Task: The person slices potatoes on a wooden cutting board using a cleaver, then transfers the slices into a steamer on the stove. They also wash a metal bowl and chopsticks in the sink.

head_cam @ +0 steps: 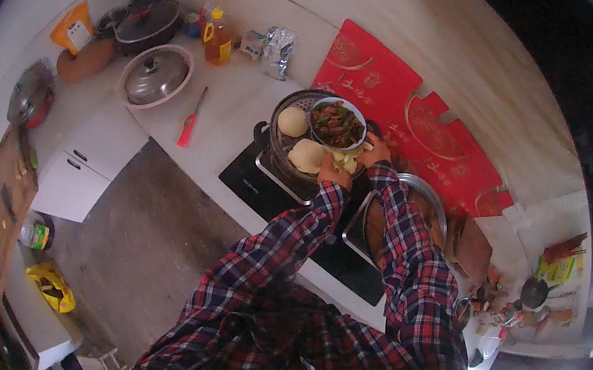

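Note:
A round steamer tray with holes sits over a burner. On it rest a round pale bun, a larger pale bun and a white bowl of cooked meat and green vegetables. My left hand is at the tray's near edge, between the larger bun and some pale broken pieces. My right hand is beside the bowl's lower right rim, with a small pale piece at its fingertips. The fingers are partly hidden, so the grip of either hand is unclear.
A metal pan stands on the right burner, under my right forearm. A red lighter lies on the counter. Farther left are a lidded basin, a black wok and an oil bottle. A red panel lines the wall.

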A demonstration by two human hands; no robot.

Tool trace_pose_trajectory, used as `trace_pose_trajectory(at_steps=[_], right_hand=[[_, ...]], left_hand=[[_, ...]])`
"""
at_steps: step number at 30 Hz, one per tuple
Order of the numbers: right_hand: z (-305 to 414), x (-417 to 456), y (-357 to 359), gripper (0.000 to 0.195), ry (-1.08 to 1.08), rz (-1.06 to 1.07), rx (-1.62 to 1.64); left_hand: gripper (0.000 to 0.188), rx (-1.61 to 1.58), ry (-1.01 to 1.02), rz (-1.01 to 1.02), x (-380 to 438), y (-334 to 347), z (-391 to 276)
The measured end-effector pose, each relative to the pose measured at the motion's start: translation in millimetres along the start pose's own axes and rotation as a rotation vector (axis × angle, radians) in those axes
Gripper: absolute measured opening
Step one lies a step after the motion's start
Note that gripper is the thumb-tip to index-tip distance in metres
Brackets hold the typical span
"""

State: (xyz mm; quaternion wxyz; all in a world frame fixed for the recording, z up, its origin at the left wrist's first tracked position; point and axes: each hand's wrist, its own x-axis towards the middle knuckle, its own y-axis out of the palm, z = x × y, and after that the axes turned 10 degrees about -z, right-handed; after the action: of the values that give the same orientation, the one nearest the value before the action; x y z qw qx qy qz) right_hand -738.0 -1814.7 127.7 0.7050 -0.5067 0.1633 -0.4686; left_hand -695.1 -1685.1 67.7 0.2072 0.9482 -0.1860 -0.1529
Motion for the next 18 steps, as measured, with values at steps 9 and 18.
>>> trace_pose_trajectory(at_steps=[9, 18], right_hand=[[12, 14, -5, 0.046, -0.138, 0.025, -0.318], [13, -46, -61, 0.042, 0.354, 0.278, 0.221]], left_hand=[[0.054, 0.123, 0.090, -0.123, -23, 5, -40], [0.030, 0.259, 0.195, -0.115, -23, -16, -47]])
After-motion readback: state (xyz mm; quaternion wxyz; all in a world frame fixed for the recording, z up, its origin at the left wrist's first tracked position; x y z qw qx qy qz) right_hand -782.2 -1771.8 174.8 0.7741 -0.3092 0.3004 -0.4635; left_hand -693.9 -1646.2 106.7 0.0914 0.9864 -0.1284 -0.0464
